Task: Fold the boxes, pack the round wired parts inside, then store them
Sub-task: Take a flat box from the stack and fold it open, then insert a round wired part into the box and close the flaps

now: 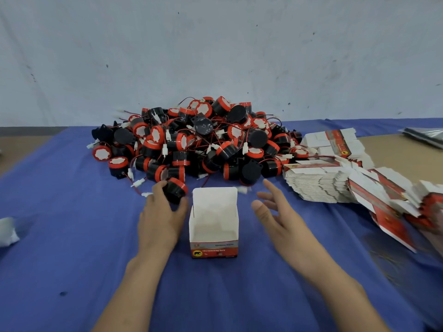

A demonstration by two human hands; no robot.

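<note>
Left hand clamps a reversing horn, likely light and rigid, by its round sides; right hand, fingers apart, beside the open carton.

left hand grips wired part; right hand hovers, fingers spread

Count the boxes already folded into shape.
1. The open box stands between the left hand, gripping a round part, and the right hand; flat stacks at right could hide others.
</note>
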